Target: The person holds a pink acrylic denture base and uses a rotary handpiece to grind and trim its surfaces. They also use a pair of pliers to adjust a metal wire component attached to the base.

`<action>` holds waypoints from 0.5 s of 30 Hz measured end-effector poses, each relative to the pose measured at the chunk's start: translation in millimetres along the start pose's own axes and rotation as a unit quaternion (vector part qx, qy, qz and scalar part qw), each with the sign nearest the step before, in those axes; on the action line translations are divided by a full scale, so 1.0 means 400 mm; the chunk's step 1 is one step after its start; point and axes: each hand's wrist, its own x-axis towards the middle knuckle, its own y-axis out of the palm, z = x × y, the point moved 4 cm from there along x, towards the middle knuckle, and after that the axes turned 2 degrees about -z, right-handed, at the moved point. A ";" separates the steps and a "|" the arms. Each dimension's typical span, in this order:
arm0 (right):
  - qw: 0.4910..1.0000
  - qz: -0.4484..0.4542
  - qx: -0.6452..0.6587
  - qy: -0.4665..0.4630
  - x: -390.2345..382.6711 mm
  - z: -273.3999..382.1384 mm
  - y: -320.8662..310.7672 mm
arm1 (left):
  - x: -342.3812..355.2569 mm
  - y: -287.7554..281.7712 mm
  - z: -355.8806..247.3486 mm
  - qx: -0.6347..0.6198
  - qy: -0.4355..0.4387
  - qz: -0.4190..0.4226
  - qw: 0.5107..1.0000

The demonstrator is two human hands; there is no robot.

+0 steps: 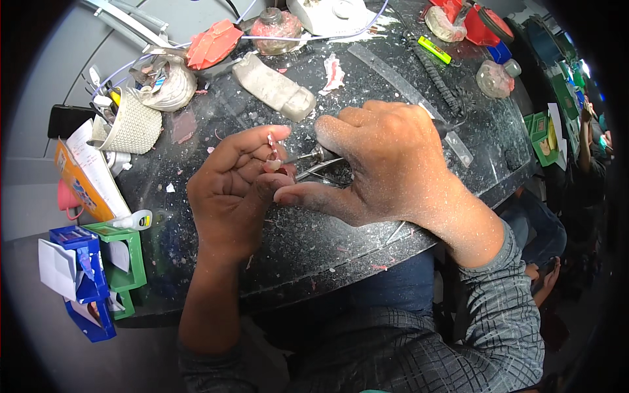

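Observation:
My left hand (223,196) pinches a small pink-and-white piece (274,162), which looks like a dental part, between bent fingers and thumb. My right hand (380,157), dusted with white powder, is wrapped round a metal rotary handpiece (316,156) whose thin tip reaches the small piece. The handpiece's dark cord runs out to the right behind my knuckles. A metal instrument (308,173) lies below the handpiece between my hands, partly hidden by them. The hands almost touch over the dark, powder-flecked worktop (314,255).
A plaster block (275,85) sits above my hands, near pink wax (213,44), jars (495,78) and a clear ruler (367,62). A tool basket (128,121), papers and blue and green boxes (88,265) line the left. Other people (550,236) sit at the right.

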 end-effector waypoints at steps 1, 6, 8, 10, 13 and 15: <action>1.000 0.004 -0.001 0.000 0.001 0.002 0.000 | -0.001 -0.001 -0.002 0.000 0.003 0.003 1.000; 1.000 0.014 -0.012 0.004 -0.002 0.000 0.002 | -0.001 -0.004 0.003 0.011 0.017 0.019 1.000; 1.000 0.016 -0.010 0.007 0.001 0.002 -0.001 | -0.002 -0.004 -0.001 0.015 0.015 0.020 1.000; 1.000 0.020 -0.010 0.009 0.000 0.001 0.000 | -0.002 -0.003 0.002 0.022 0.013 0.020 0.999; 1.000 0.022 -0.008 0.009 0.000 0.000 -0.001 | -0.001 -0.002 0.000 0.033 0.009 0.020 0.999; 1.000 0.019 -0.006 0.007 -0.001 0.000 0.001 | -0.001 -0.003 0.000 0.028 0.000 0.017 0.999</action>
